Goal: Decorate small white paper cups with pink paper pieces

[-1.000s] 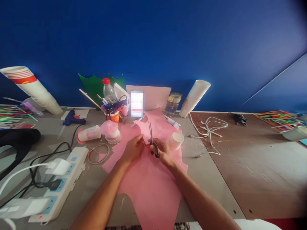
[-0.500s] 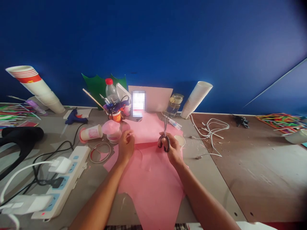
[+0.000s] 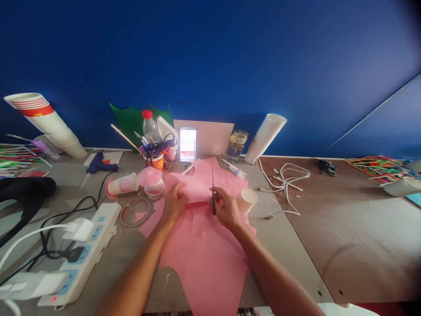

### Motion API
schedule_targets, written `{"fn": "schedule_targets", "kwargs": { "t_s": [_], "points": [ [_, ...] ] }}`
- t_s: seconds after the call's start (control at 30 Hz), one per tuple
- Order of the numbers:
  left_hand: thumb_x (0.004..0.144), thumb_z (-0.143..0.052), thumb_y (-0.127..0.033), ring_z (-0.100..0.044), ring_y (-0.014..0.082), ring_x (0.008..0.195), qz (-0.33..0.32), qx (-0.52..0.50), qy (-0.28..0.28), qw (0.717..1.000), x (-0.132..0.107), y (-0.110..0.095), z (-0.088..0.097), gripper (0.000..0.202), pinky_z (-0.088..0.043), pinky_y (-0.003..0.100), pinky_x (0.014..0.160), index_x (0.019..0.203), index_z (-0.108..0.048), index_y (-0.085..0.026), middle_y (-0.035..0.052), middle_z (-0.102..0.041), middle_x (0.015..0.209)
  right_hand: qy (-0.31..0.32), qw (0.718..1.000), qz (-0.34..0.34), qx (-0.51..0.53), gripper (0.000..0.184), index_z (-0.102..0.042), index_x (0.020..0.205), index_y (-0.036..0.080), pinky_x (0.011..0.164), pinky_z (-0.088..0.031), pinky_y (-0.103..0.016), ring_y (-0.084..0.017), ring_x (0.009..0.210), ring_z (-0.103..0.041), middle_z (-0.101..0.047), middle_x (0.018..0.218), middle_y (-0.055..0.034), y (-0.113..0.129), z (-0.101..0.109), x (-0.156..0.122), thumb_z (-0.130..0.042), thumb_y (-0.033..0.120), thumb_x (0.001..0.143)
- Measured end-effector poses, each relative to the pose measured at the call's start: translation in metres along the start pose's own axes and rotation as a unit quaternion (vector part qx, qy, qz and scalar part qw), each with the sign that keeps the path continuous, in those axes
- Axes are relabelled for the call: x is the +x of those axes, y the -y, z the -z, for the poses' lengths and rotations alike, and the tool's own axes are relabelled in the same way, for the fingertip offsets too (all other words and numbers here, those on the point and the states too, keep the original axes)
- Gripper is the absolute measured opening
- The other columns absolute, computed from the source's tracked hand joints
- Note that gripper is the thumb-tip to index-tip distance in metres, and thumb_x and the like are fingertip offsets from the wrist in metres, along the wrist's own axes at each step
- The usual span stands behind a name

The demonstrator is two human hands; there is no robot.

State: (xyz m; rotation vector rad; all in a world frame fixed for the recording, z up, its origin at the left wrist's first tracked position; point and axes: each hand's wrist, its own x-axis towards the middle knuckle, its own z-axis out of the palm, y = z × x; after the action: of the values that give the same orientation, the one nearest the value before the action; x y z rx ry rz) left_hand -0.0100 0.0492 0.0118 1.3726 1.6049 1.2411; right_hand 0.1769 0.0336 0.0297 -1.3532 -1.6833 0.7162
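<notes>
A large pink paper sheet (image 3: 204, 263) lies across the table (image 3: 272, 245), a darker fold (image 3: 197, 204) running between my hands. My right hand (image 3: 226, 209) is shut on black-handled scissors (image 3: 213, 193), their narrow blades pointing away from me over the sheet. My left hand (image 3: 174, 202) presses on the paper and seems to grip it near the fold. A white paper cup (image 3: 246, 200) stands just beyond my right hand, and a cup with a pink dome (image 3: 151, 182) sits beyond my left.
Near the sheet lie a pink-trimmed cup (image 3: 122, 184) and a wire ring (image 3: 134, 211). A power strip (image 3: 87, 250), blue glue gun (image 3: 100, 162), bottle (image 3: 150, 128), jar (image 3: 236, 146), white cables (image 3: 286, 180) and tilted cup stacks (image 3: 265, 138) surround the work area.
The scissors have dropped from upright above the sheet to lower over it. My hands have moved slightly closer together, and the paper fold between them now lies flatter.
</notes>
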Motion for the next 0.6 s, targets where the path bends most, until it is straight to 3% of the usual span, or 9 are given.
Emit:
{"fn": "schedule_targets", "kwargs": {
  "t_s": [0.2,0.37,0.5,0.6],
  "points": [
    [0.067,-0.046,-0.018,-0.053,0.014,0.062,0.049,0.046,0.091,0.994,-0.003,-0.01,0.005,0.043,-0.043,0.026,0.062,0.107,-0.062,-0.016,-0.0005,-0.06,0.073,0.007,0.996,0.057,-0.068,0.025,-0.062,0.099,0.016,0.062,-0.045,-0.024,-0.014,0.06,-0.053,-0.061,0.068,-0.0018,0.001,-0.002,0.0,-0.051,0.025,0.079],
    [0.066,-0.047,-0.02,-0.052,0.0125,0.061,0.068,0.02,0.156,0.985,-0.004,-0.011,0.011,0.05,-0.042,0.024,0.058,0.114,-0.06,-0.015,0.0008,-0.063,0.081,0.021,0.992,0.069,-0.106,0.024,-0.063,0.096,0.017,0.061,-0.042,-0.024,-0.014,0.06,-0.052,-0.06,0.066,-0.0012,-0.002,-0.002,0.001,-0.05,0.018,0.075],
    [0.064,-0.047,-0.019,-0.057,0.0153,0.07,0.06,0.035,0.194,0.979,-0.005,-0.013,0.015,0.049,-0.045,0.026,0.062,0.11,-0.063,-0.018,0.0027,-0.066,0.088,0.033,0.988,0.082,-0.125,0.017,-0.063,0.092,0.019,0.063,-0.041,-0.025,-0.015,0.06,-0.05,-0.058,0.064,-0.0008,-0.001,-0.001,0.0,-0.052,0.021,0.078],
    [0.063,-0.046,-0.017,-0.057,0.0148,0.064,0.071,0.042,0.22,0.972,-0.007,-0.018,0.018,0.048,-0.045,0.025,0.058,0.107,-0.065,-0.018,0.0019,-0.066,0.082,0.029,0.984,0.086,-0.153,0.014,-0.062,0.089,0.019,0.069,-0.04,-0.027,-0.015,0.061,-0.05,-0.06,0.066,-0.0012,-0.003,-0.001,0.001,-0.053,0.024,0.08]
  ]
}}
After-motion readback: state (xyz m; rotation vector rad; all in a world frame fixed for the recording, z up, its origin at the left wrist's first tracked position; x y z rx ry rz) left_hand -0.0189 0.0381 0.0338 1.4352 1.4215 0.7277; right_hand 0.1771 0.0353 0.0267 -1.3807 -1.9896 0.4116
